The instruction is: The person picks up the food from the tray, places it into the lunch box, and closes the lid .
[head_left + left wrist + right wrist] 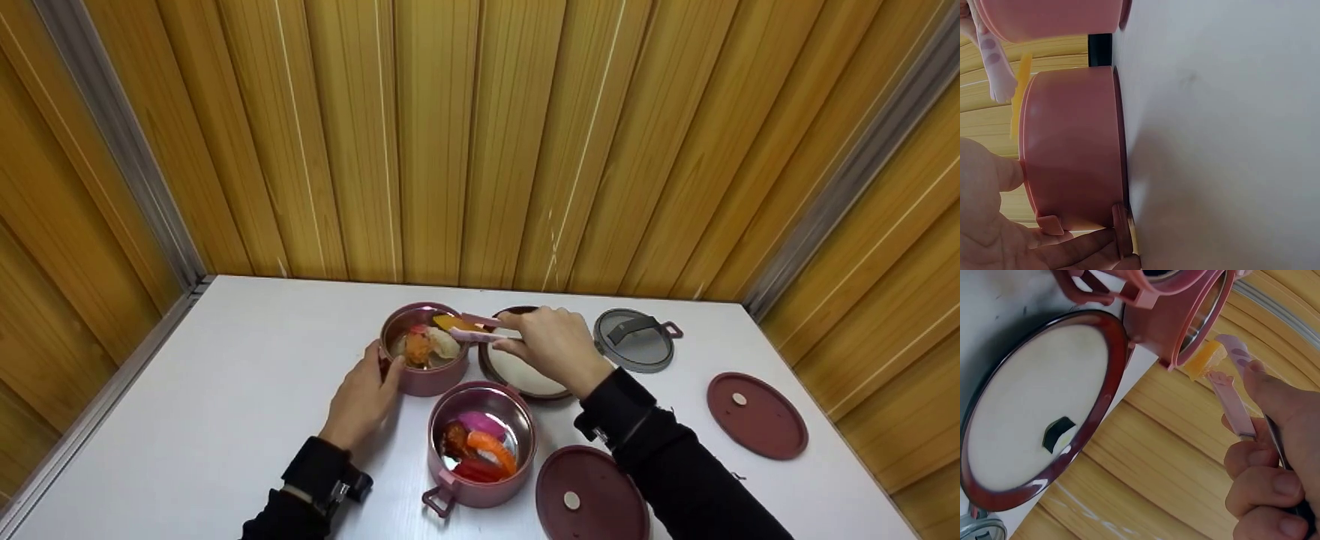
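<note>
A: Holding the pink tongs (pixel 478 328) level matters most here, I'd say. The right hand (pixel 551 346) pinches them, and their tips clamp a yellow-orange food piece (pixel 450 323) right over the rim of the far pink container (pixel 424 360).

B: Agreed. My judgement is that steady, gentle pressure is the thing; squeeze harder and a soft piece could slip or tear. Where is the left hand (pixel 364 397)?

A: Against the near side of that same container, thumb on one side of the wall and fingers (pixel 1081 250) along its base where it meets the white table (pixel 225 390). It braces the container.

B: Good, so the pot shouldn't slide. And the right arm's pose?

A: The black-sleeved forearm comes in from the lower right, crossing above the cream-coloured plate (pixel 521 371), wrist bent leftward so the tongs point across the container's mouth.

B: What else sits close?

A: A second pink container (pixel 481 442) of mixed food just in front, two maroon lids (pixel 756 414) and a grey lid (pixel 634 339) to the right.
</note>
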Available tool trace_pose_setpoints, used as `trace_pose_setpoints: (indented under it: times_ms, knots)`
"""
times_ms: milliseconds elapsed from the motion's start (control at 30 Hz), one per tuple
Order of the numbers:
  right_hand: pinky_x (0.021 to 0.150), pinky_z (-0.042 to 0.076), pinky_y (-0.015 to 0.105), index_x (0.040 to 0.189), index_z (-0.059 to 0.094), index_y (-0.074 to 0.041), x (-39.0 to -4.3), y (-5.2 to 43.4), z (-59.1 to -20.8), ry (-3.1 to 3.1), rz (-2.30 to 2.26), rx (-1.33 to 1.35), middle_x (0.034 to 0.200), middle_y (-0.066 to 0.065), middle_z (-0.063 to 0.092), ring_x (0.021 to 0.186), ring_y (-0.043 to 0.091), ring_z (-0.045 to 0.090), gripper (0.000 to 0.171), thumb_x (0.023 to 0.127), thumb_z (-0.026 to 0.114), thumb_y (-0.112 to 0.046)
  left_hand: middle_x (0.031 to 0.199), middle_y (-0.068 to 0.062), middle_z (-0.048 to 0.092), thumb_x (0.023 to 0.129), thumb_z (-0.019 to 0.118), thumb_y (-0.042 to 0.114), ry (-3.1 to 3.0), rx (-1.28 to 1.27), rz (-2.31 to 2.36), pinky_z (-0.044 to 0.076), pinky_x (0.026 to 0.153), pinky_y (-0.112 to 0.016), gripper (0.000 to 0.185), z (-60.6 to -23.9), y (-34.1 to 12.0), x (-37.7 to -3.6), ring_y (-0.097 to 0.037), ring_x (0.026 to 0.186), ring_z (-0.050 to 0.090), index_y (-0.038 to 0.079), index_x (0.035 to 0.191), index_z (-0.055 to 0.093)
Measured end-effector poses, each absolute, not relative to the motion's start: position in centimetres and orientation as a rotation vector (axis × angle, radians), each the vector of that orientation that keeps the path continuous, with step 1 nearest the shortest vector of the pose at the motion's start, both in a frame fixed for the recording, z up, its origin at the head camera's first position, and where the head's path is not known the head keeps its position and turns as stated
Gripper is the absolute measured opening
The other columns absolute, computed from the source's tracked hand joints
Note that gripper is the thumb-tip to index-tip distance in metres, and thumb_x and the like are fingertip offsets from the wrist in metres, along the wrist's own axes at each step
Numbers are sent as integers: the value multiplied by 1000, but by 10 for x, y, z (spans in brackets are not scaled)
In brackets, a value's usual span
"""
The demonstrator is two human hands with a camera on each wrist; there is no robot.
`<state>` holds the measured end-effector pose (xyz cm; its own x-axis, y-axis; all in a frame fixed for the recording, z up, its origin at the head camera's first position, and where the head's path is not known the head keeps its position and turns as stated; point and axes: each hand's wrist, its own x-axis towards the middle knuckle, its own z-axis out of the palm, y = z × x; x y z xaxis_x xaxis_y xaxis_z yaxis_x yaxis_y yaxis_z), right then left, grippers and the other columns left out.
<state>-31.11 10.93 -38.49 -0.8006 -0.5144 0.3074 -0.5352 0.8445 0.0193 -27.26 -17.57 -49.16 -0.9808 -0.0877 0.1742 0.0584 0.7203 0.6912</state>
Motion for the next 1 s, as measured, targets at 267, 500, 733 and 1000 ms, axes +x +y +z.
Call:
trace_pose_setpoints:
  times_ms: [267, 500, 733, 1000]
  knots:
    - [52, 54, 49, 101, 70, -23, -311, 87, -392, -2669, 39, 860, 77, 3, 72, 67, 30, 70, 30, 98, 74, -52, 147, -36, 60, 114, 50, 36, -2733, 23, -1098, 50, 112, -64, 62, -492, -176, -274, -52, 136, 60, -8, 157, 41]
    - [49, 46, 41, 106, 76, -21, -312, 72, -404, -2659, 71, 905, 74, 3, 72, 63, 26, 67, 30, 97, 75, -50, 143, -35, 63, 113, 50, 44, -2666, -44, -1092, 53, 108, -65, 66, -499, -179, -275, -52, 133, 62, -8, 152, 45]
    - [53, 54, 45, 117, 78, -25, -312, 61, -413, -2700, 41, 884, 80, 5, 76, 73, 29, 73, 35, 95, 76, -52, 144, -33, 63, 113, 53, 38, -2675, -29, -1120, 53, 108, -65, 61, -494, -177, -273, -50, 134, 62, -7, 154, 45]
    - [53, 54, 46, 109, 77, -22, -312, 56, -417, -2741, 51, 905, 79, 7, 76, 71, 30, 73, 33, 95, 78, -51, 146, -36, 61, 113, 49, 48, -2679, -15, -1097, 51, 109, -67, 71, -499, -179, -276, -53, 134, 61, -9, 154, 44]
